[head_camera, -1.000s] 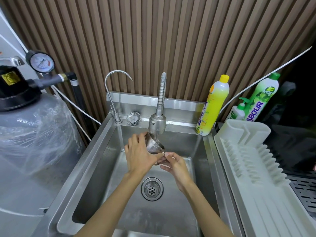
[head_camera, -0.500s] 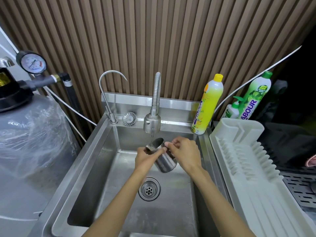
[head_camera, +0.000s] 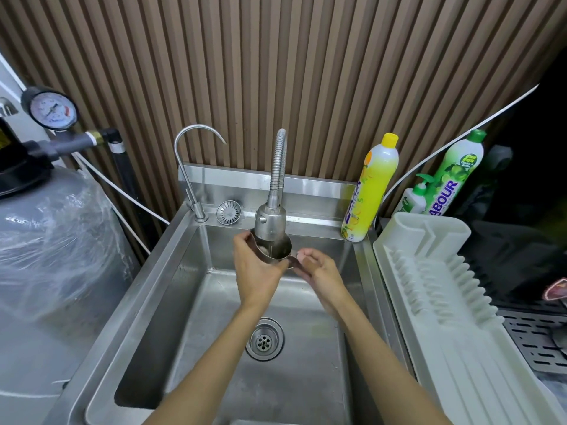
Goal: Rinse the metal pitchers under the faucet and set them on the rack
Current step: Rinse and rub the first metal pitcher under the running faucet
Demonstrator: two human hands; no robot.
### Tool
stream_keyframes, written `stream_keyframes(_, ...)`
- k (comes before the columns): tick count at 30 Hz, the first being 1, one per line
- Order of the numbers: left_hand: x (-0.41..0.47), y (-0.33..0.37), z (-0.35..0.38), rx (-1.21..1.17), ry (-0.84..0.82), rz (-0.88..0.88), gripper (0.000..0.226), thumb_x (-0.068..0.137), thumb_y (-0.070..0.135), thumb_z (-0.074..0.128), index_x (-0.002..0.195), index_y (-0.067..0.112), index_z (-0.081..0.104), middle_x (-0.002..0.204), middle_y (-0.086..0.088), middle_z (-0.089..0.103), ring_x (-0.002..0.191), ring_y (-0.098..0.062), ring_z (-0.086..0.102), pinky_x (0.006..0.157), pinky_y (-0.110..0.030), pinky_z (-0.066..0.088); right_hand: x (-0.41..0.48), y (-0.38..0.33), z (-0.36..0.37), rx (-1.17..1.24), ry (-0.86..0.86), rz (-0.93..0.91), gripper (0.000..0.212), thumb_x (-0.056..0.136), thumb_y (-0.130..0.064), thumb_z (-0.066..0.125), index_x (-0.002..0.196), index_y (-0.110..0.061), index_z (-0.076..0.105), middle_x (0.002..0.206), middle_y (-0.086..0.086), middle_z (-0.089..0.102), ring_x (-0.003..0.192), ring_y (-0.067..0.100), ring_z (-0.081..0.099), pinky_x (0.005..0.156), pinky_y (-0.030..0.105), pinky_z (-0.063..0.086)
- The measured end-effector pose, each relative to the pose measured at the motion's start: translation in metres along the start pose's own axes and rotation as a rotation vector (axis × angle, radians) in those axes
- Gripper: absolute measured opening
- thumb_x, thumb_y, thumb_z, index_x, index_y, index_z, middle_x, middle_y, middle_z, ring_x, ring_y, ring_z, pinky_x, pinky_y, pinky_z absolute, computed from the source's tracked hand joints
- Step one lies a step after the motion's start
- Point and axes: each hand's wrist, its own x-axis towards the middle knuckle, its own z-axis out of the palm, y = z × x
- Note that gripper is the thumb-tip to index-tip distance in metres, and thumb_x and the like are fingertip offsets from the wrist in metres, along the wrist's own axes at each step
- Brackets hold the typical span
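A small metal pitcher (head_camera: 277, 249) is held upright directly under the flexible faucet's spray head (head_camera: 270, 222), above the steel sink (head_camera: 171, 283). My left hand (head_camera: 253, 265) wraps around the pitcher's body from the left. My right hand (head_camera: 319, 268) grips the pitcher's handle on its right side, fingers curled. The pitcher's mouth faces up toward the spray head. The white plastic dish rack (head_camera: 435, 289) stands to the right of the sink and holds no pitchers.
A slim gooseneck tap (head_camera: 187, 167) and a strainer cap (head_camera: 228, 212) sit at the sink's back left. A yellow soap bottle (head_camera: 372, 185) and green bottles (head_camera: 454, 176) stand at the back right. The drain (head_camera: 264, 339) lies mid-basin. A wrapped grey tank (head_camera: 46, 246) is at left.
The pitcher was tilted on its side half a second ago; it is upright under the spray head now. My right hand moved from its rim to the handle.
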Motion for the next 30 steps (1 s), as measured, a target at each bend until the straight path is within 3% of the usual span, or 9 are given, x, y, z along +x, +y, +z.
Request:
stream_keyframes(2, 0.000, 0.001, -0.007, 0.142, -0.011, 0.113, 0.079, 0.048, 0.016, 0.088, 0.113, 0.014, 0.043, 0.107, 0.004, 0.049, 0.104, -0.023, 0.048, 0.088, -0.032, 0.044, -0.002, 0.012, 0.006, 0.165, -0.047, 0.044, 0.015, 0.095, -0.001, 0.042, 0.086, -0.004, 0.053, 0.092, 0.016, 0.061, 0.090, 0.023, 0.060, 0.099, 0.035, 0.046)
stream_keyframes(5, 0.000, 0.001, -0.018, 0.255, -0.002, 0.205, 0.076, 0.048, 0.019, 0.086, 0.114, 0.010, 0.047, 0.107, 0.000, 0.049, 0.103, -0.025, 0.050, 0.090, -0.042, 0.044, -0.005, 0.023, 0.014, 0.263, -0.088, 0.082, 0.015, 0.096, -0.006, 0.042, 0.089, -0.004, 0.055, 0.092, 0.013, 0.063, 0.089, 0.020, 0.062, 0.100, 0.036, 0.046)
stream_keyframes(10, 0.006, -0.003, -0.027, 0.552, -0.069, 0.236, 0.077, 0.053, 0.051, 0.077, 0.116, 0.018, 0.045, 0.110, 0.005, 0.051, 0.109, -0.018, 0.049, 0.088, -0.039, 0.037, -0.011, 0.030, 0.015, 0.250, -0.136, 0.107, 0.012, 0.095, -0.010, 0.048, 0.090, -0.008, 0.059, 0.087, 0.005, 0.068, 0.085, 0.015, 0.067, 0.088, 0.029, 0.054)
stream_keyframes(16, 0.009, -0.001, -0.026, 0.762, -0.155, 0.142, 0.079, 0.051, 0.079, 0.058, 0.096, 0.015, 0.042, 0.096, 0.002, 0.053, 0.096, -0.020, 0.054, 0.081, -0.040, 0.038, -0.016, 0.025, 0.005, 0.050, -0.046, 0.170, 0.019, 0.096, -0.020, 0.047, 0.093, -0.009, 0.061, 0.086, 0.007, 0.071, 0.069, 0.019, 0.072, 0.066, 0.026, 0.059)
stream_keyframes(21, 0.004, -0.003, -0.018, 0.673, -0.212, -0.041, 0.077, 0.051, 0.080, 0.060, 0.090, 0.018, 0.035, 0.096, 0.001, 0.054, 0.098, -0.025, 0.057, 0.079, -0.040, 0.038, -0.022, 0.013, -0.003, -0.104, 0.053, 0.150, 0.022, 0.094, -0.025, 0.052, 0.092, -0.006, 0.062, 0.080, 0.010, 0.071, 0.061, 0.024, 0.069, 0.059, 0.027, 0.059)
stream_keyframes(24, 0.003, -0.011, -0.014, 0.519, -0.241, -0.186, 0.078, 0.051, 0.080, 0.061, 0.092, 0.017, 0.038, 0.099, -0.001, 0.058, 0.098, -0.027, 0.058, 0.085, -0.040, 0.046, -0.021, -0.001, -0.006, -0.308, 0.115, 0.078, 0.023, 0.092, -0.026, 0.056, 0.088, -0.004, 0.061, 0.078, 0.012, 0.072, 0.055, 0.022, 0.067, 0.055, 0.028, 0.059)
stream_keyframes(28, 0.002, -0.022, -0.006, 0.217, -0.246, -0.357, 0.075, 0.046, 0.071, 0.071, 0.091, 0.015, 0.049, 0.096, 0.001, 0.062, 0.091, -0.019, 0.059, 0.071, -0.027, 0.043, -0.019, -0.022, -0.008, -0.672, 0.147, -0.087, 0.029, 0.088, -0.032, 0.059, 0.074, -0.008, 0.061, 0.073, 0.010, 0.072, 0.063, 0.026, 0.069, 0.070, 0.043, 0.058)
stream_keyframes(30, 0.002, -0.026, -0.004, 0.044, -0.264, -0.405, 0.072, 0.043, 0.062, 0.080, 0.091, 0.018, 0.051, 0.098, -0.001, 0.064, 0.091, -0.016, 0.062, 0.076, -0.028, 0.051, -0.018, -0.030, -0.009, -0.875, 0.152, -0.168, 0.028, 0.089, -0.036, 0.057, 0.072, -0.014, 0.057, 0.073, 0.005, 0.070, 0.074, 0.026, 0.068, 0.074, 0.036, 0.053)
